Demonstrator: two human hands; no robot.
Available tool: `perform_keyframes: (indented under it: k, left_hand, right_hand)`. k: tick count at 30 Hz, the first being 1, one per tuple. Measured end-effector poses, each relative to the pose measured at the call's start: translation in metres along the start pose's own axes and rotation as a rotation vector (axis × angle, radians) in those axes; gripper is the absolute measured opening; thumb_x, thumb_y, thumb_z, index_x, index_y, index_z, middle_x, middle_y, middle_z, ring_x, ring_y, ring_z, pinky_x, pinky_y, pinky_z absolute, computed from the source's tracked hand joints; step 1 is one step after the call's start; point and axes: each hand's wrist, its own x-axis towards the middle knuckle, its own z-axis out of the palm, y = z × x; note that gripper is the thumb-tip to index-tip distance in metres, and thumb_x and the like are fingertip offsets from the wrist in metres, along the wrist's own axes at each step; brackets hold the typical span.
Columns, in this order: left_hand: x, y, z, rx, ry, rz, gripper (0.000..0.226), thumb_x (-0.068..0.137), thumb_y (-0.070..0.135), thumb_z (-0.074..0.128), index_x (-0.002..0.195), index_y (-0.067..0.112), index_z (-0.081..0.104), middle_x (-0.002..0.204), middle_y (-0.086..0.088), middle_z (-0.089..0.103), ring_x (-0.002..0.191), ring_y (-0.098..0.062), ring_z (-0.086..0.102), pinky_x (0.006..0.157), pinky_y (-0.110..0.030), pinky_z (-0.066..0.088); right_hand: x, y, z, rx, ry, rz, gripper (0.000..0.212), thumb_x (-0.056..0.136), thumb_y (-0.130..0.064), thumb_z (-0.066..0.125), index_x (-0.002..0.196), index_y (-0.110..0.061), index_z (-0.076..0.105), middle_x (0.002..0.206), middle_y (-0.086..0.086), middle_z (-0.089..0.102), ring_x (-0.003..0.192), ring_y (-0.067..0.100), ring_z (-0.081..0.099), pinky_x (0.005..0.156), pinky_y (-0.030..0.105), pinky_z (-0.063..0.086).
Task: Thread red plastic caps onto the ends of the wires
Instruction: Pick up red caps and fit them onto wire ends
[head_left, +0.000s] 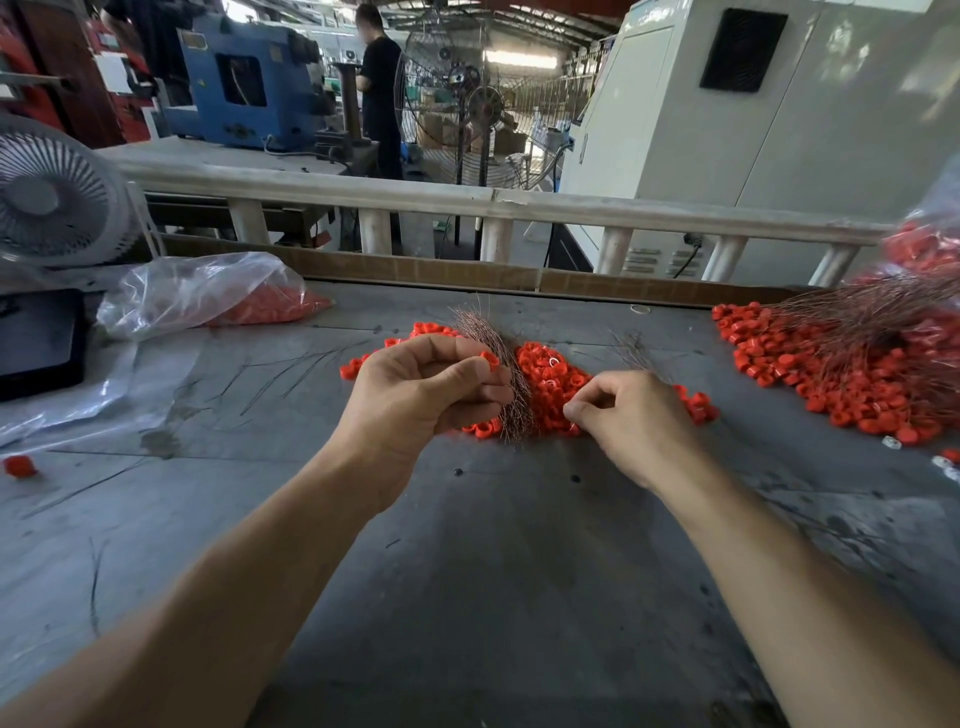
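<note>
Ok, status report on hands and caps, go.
Left hand gripping wire bundle, red cap at fingertips. Right hand pinching in loose cap pile. Nothing in the way.

No legible text, brand, number or sign found anywhere in view. The blue machine (244, 83) at the rear carries small plates or stickers, but their markings are too small and blurred to read. A white sheet (113, 73) fixed to the red equipment at rear left shows no readable characters. The grey cabinet (753, 114) at right bears no visible lettering. Red caps (550, 384) on the surface (467, 571) show no readable marks.
</note>
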Motion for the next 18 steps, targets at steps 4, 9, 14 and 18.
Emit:
perform_keyframes:
  k: [4, 9, 14, 18]
  left_hand:
    - [-0.0001, -0.0002, -0.001, 0.013, 0.002, 0.0, 0.02, 0.09, 0.004, 0.068, 0.107, -0.004, 0.065, 0.096, -0.021, 0.074, 0.086, -0.029, 0.074, 0.076, -0.033, 0.064]
    - [0.0003, -0.0008, -0.0017, 0.023, 0.0, -0.004, 0.019, 0.091, 0.004, 0.068, 0.108, -0.004, 0.065, 0.096, -0.021, 0.075, 0.087, -0.029, 0.074, 0.077, -0.034, 0.063]
    - [0.0009, -0.0013, -0.0022, 0.03, 0.0, -0.011, 0.019, 0.091, 0.004, 0.068, 0.109, -0.003, 0.065, 0.098, -0.021, 0.075, 0.089, -0.03, 0.075, 0.078, -0.034, 0.063]
    - [0.001, -0.0019, -0.0032, 0.031, -0.006, -0.01, 0.019, 0.091, 0.005, 0.068, 0.108, -0.002, 0.066, 0.099, -0.021, 0.075, 0.09, -0.03, 0.074, 0.079, -0.035, 0.063]
  right_hand:
    - [0.0004, -0.0011, -0.0004, 0.115, -0.003, -0.006, 0.016, 0.089, -0.029, 0.077, 0.074, -0.027, 0.072, 0.064, -0.012, 0.07, 0.058, 0.005, 0.063, 0.056, 0.023, 0.04]
    - [0.0019, -0.0033, 0.0003, 0.283, -0.006, 0.007, 0.015, 0.09, -0.017, 0.075, 0.078, -0.025, 0.072, 0.068, -0.006, 0.074, 0.048, 0.005, 0.063, 0.052, 0.022, 0.046]
    - [0.0036, -0.001, 0.0014, 0.357, -0.015, 0.01, 0.012, 0.091, -0.016, 0.074, 0.082, -0.023, 0.072, 0.073, -0.002, 0.075, 0.052, 0.007, 0.065, 0.053, 0.023, 0.045]
    - [0.0014, -0.0042, -0.002, 0.45, -0.031, -0.018, 0.011, 0.092, -0.014, 0.075, 0.083, -0.021, 0.071, 0.071, 0.002, 0.075, 0.056, 0.012, 0.068, 0.041, 0.016, 0.04]
